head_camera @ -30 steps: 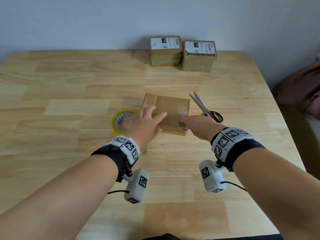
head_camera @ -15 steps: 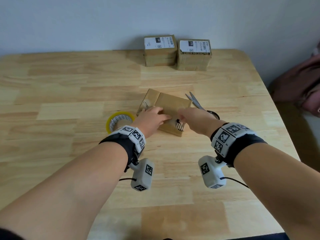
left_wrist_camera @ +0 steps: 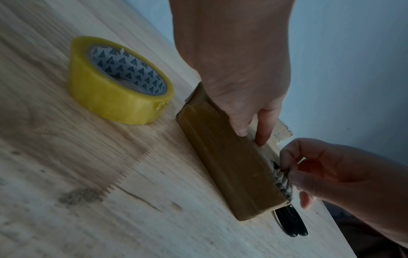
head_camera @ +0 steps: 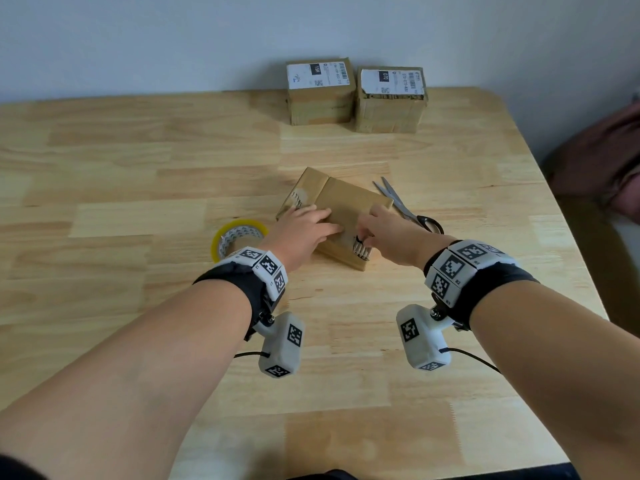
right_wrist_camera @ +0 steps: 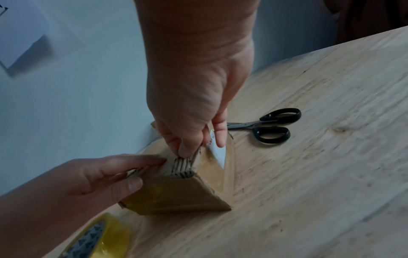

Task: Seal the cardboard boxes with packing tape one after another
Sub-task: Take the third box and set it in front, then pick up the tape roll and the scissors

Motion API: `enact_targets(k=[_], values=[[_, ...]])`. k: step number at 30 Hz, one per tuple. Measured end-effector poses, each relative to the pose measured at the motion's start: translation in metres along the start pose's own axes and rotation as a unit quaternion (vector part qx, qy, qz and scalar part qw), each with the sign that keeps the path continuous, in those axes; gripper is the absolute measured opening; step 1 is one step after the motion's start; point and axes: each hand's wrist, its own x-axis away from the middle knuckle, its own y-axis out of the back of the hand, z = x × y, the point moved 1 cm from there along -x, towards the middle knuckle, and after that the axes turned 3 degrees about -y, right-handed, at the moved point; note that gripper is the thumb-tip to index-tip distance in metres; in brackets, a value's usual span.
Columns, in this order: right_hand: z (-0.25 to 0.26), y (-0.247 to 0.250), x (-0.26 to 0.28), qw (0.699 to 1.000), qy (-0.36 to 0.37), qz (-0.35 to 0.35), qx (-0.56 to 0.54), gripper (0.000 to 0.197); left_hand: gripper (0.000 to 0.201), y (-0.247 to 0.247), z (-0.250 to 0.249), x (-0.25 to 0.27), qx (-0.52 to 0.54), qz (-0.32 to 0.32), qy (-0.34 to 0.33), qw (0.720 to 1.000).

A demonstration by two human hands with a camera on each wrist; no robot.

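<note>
A flat brown cardboard box (head_camera: 349, 202) lies mid-table, turned at an angle. My left hand (head_camera: 318, 226) holds its near left part, fingers over the top and thumb on the near side face (right_wrist_camera: 132, 185). My right hand (head_camera: 367, 235) pinches the box's near right end, where a torn striped label shows (right_wrist_camera: 181, 165). In the left wrist view the box (left_wrist_camera: 225, 165) runs from my left hand to the right hand (left_wrist_camera: 287, 167). A yellow roll of packing tape (head_camera: 239, 239) lies flat just left of the box, free of both hands.
Black-handled scissors (head_camera: 408, 213) lie against the box's right side. Two taped boxes with white labels (head_camera: 320, 91) (head_camera: 389, 98) stand at the back edge by the wall. The wooden table (head_camera: 138, 168) ends at the right, where a maroon cloth (head_camera: 602, 161) lies.
My left hand has moved from above the tape roll onto the box. The box has been turned at an angle, and both hands have closed in on its near end.
</note>
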Motion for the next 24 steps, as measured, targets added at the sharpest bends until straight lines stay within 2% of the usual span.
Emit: enact_targets(k=[7, 10, 14, 16, 18, 21, 22, 24], values=[[0.0, -0.002, -0.003, 0.994, -0.031, -0.023, -0.1, 0.01, 0.041, 0.002, 0.005, -0.008, -0.008, 0.002, -0.015, 1.0], [0.002, -0.003, -0.003, 0.984, -0.058, -0.061, -0.16, 0.011, 0.042, 0.002, 0.007, -0.013, -0.026, -0.019, -0.005, 0.999], [0.008, -0.007, -0.007, 0.969, -0.093, -0.123, -0.194, 0.004, 0.054, 0.005, 0.003, -0.018, -0.064, -0.029, 0.02, 0.997], [0.012, -0.008, -0.01, 0.958, -0.11, -0.146, -0.222, 0.003, 0.048, 0.01, -0.001, -0.017, -0.06, -0.042, 0.037, 0.997], [0.016, -0.009, -0.011, 0.945, -0.121, -0.163, -0.258, 0.008, 0.043, 0.013, 0.0, -0.011, -0.026, -0.063, 0.065, 0.996], [0.022, -0.008, -0.008, 0.934, -0.121, -0.176, -0.287, 0.014, 0.052, 0.014, 0.015, 0.017, -0.004, -0.109, 0.157, 0.981], [0.024, -0.007, -0.006, 0.934, -0.121, -0.176, -0.288, 0.016, 0.056, 0.012, 0.022, 0.027, -0.012, -0.105, 0.198, 0.975], [0.027, -0.005, -0.002, 0.936, -0.115, -0.174, -0.284, 0.018, 0.07, 0.002, 0.037, 0.047, -0.018, -0.033, 0.271, 0.962]])
